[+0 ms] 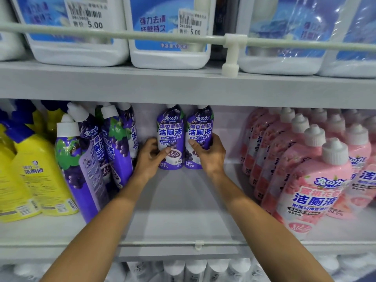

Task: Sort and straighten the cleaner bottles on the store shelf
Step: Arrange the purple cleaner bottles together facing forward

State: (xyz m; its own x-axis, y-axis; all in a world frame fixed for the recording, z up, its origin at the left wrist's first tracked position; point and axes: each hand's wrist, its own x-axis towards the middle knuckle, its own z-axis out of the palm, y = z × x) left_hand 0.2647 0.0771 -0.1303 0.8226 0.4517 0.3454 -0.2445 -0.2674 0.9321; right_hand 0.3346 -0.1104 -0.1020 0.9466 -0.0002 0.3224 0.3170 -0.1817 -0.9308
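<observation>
left grip (pixel 151 157) holds the left purple bottle (pixel 170 127), right grip (pixel 210 155) holds the right purple bottle (pixel 200 127).

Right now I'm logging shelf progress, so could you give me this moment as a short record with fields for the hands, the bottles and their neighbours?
left hand: grips the left purple bottle low on its side
right hand: grips the right purple bottle low on its side
held bottles: upright, side by side, labels forward, at the back of the shelf
to the left: leaning purple bottles, then yellow spray bottles
to the right: pink bottles in rows
above: white jugs with blue labels
</observation>
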